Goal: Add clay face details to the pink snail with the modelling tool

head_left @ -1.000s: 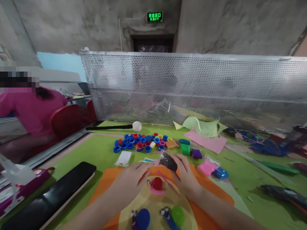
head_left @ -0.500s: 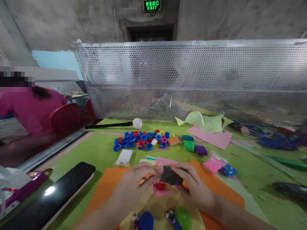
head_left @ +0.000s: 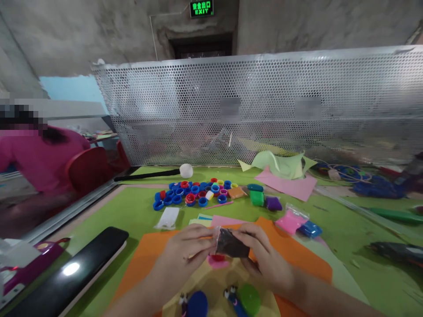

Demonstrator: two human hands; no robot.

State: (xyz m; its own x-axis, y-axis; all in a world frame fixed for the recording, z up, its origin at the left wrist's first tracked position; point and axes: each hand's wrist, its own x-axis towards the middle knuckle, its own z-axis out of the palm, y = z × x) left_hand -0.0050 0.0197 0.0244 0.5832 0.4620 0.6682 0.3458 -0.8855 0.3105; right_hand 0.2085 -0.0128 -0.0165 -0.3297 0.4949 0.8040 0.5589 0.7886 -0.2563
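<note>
A small clear packet of black modelling clay is held up between both hands. My left hand pinches the packet's clear plastic edge. My right hand grips the black end, thumb and fingers closed round it. Below lies a yellow paper sheet on orange paper. On the yellow sheet are a pink and red piece, a blue disc and a green disc. Beside each disc is a small dark clay figure with white eyes, partly cut off by the frame's lower edge.
Many coloured bottle caps lie beyond the hands. Packets of white, purple and pink clay lie around them. A long black case sits at left. A perforated metal screen closes the back. Someone in pink sits far left.
The view has shifted slightly, so most things sit a little further left. Both hands stay on the black clay packet, with the left fingers closer together at its plastic edge.
</note>
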